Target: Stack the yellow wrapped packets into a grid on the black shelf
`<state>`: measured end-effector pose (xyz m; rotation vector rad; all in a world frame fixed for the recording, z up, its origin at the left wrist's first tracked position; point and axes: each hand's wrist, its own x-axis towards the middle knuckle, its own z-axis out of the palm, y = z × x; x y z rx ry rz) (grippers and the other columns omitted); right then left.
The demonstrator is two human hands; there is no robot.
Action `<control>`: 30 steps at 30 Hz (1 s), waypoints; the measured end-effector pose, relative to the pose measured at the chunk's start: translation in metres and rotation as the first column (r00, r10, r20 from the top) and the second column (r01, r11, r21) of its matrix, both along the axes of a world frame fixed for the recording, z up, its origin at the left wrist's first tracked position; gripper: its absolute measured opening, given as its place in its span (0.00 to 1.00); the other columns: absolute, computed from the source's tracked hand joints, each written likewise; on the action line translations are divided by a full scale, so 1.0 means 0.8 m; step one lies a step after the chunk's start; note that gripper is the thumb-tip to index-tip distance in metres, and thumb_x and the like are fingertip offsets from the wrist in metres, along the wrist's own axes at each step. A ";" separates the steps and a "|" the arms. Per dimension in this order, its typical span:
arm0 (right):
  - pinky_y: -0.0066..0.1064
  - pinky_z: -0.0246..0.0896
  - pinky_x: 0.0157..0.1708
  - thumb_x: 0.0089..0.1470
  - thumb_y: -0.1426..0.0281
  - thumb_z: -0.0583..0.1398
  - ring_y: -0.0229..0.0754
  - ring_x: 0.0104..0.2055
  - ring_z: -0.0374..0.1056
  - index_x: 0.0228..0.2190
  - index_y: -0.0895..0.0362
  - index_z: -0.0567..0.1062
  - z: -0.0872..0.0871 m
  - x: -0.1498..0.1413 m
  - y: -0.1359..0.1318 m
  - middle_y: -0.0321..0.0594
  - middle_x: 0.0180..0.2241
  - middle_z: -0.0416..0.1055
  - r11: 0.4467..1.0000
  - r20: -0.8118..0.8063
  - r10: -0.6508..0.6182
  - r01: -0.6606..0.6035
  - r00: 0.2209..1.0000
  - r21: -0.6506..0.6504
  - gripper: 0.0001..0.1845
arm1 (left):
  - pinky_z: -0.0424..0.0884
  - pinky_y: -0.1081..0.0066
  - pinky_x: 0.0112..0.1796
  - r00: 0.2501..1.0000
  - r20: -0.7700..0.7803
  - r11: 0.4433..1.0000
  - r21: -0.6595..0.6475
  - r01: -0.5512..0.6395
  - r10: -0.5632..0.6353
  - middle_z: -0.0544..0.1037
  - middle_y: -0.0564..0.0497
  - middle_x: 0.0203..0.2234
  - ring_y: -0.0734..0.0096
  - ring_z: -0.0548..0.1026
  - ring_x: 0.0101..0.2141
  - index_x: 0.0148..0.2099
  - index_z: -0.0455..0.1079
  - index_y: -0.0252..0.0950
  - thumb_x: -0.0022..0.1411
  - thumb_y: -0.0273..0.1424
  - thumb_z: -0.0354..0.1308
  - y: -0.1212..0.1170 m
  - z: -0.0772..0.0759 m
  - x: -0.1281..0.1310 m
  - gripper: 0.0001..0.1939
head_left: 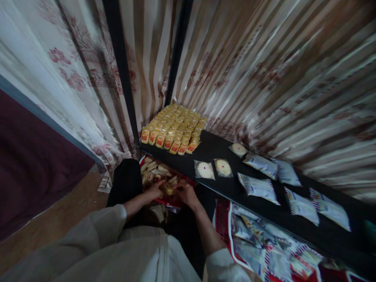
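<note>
Both of my hands are down inside a red basket (174, 201) of small wrapped snacks (151, 166), between my knees and under the front edge of a black shelf. My left hand (155, 190) lies on the packets with its fingers stretched forward. Facing it, my right hand (185, 192) has its fingers curled down among the packets; what they hold is too dim to make out. A yellowish snack packet (168, 189) shows between the two hands, close to the fingertips of both.
On the black shelf (217, 143) stand tight rows of yellow packets (173, 127). To their right lie round wrapped cakes (205, 169) and several white pouches (258, 188). A second red basket (223, 223) of pouches is below. Curtains (249, 70) hang behind dark posts (122, 66).
</note>
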<state>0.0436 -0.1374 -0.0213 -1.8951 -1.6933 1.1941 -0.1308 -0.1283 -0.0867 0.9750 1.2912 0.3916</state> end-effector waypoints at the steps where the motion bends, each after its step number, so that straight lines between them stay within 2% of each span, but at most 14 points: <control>1: 0.30 0.63 0.32 0.42 0.72 0.57 0.42 0.30 0.71 0.26 0.57 0.78 0.009 0.003 0.000 0.39 0.27 0.76 1.000 -0.024 0.026 -0.026 0.999 0.009 0.10 | 0.67 0.76 0.29 0.996 0.082 0.999 -0.035 -0.037 0.040 0.76 0.49 0.39 0.75 0.73 0.27 0.58 0.62 0.37 0.45 0.17 0.54 -0.001 0.006 0.001 0.35; 4: 0.30 0.63 0.34 0.43 0.70 0.56 0.41 0.31 0.71 0.25 0.58 0.77 0.032 0.012 -0.002 0.40 0.28 0.76 0.992 -0.104 0.097 -0.088 0.990 0.090 0.09 | 0.67 0.76 0.29 0.923 0.327 0.976 -0.144 -0.164 0.203 0.76 0.48 0.37 0.76 0.73 0.27 0.52 0.67 0.34 0.45 0.17 0.54 -0.002 0.025 0.002 0.29; 6: 0.31 0.63 0.36 0.43 0.69 0.56 0.41 0.32 0.70 0.24 0.58 0.76 0.043 0.017 -0.003 0.40 0.28 0.75 0.984 -0.125 0.111 -0.091 0.986 0.154 0.09 | 0.67 0.75 0.30 0.866 0.426 0.964 -0.167 -0.209 0.262 0.76 0.47 0.36 0.74 0.74 0.29 0.46 0.69 0.32 0.46 0.19 0.54 -0.001 0.039 0.002 0.22; 10: 0.33 0.62 0.38 0.43 0.69 0.56 0.42 0.33 0.70 0.26 0.57 0.75 0.060 0.024 -0.005 0.40 0.30 0.74 0.971 -0.115 0.058 -0.029 0.992 0.239 0.09 | 0.69 0.73 0.33 0.779 0.531 0.943 -0.168 -0.289 0.333 0.76 0.46 0.34 0.69 0.74 0.34 0.39 0.70 0.31 0.47 0.23 0.59 0.005 0.067 0.002 0.13; 13: 0.34 0.62 0.39 0.46 0.67 0.56 0.42 0.35 0.69 0.28 0.56 0.75 0.073 0.029 -0.004 0.40 0.31 0.74 0.959 -0.125 0.020 0.016 0.992 0.284 0.10 | 0.69 0.74 0.32 0.738 0.577 0.929 -0.117 -0.350 0.351 0.75 0.47 0.34 0.70 0.74 0.35 0.38 0.70 0.32 0.44 0.23 0.63 0.010 0.084 0.003 0.15; 16: 0.34 0.62 0.41 0.48 0.64 0.56 0.42 0.37 0.69 0.30 0.56 0.75 0.082 0.034 0.000 0.40 0.33 0.74 0.946 -0.158 -0.022 0.072 0.987 0.316 0.11 | 0.69 0.74 0.31 0.715 0.606 0.923 -0.090 -0.375 0.350 0.74 0.49 0.33 0.71 0.73 0.33 0.36 0.70 0.32 0.42 0.25 0.66 0.012 0.097 0.005 0.15; 20: 0.35 0.63 0.43 0.49 0.62 0.57 0.42 0.39 0.69 0.31 0.55 0.76 0.088 0.036 0.004 0.40 0.35 0.73 0.938 -0.227 -0.039 0.114 0.973 0.328 0.12 | 0.69 0.76 0.30 0.687 0.604 0.899 -0.124 -0.419 0.403 0.75 0.49 0.31 0.73 0.74 0.31 0.35 0.70 0.32 0.44 0.23 0.65 0.012 0.109 0.008 0.13; 25: 0.36 0.62 0.47 0.49 0.63 0.56 0.42 0.44 0.68 0.37 0.53 0.76 0.088 0.041 0.006 0.40 0.40 0.73 0.940 -0.282 -0.029 0.122 0.959 0.318 0.14 | 0.70 0.77 0.28 0.668 0.547 0.861 -0.274 -0.427 0.505 0.77 0.48 0.26 0.74 0.76 0.26 0.32 0.68 0.31 0.53 0.20 0.56 0.016 0.124 0.018 0.03; 30: 0.38 0.58 0.53 0.48 0.63 0.59 0.43 0.50 0.66 0.42 0.53 0.75 0.094 0.050 0.002 0.40 0.46 0.72 0.962 -0.321 0.022 0.067 0.947 0.263 0.18 | 0.71 0.79 0.27 0.693 0.498 0.851 -0.366 -0.376 0.521 0.78 0.45 0.26 0.75 0.76 0.23 0.34 0.68 0.28 0.59 0.21 0.50 0.023 0.140 0.033 0.06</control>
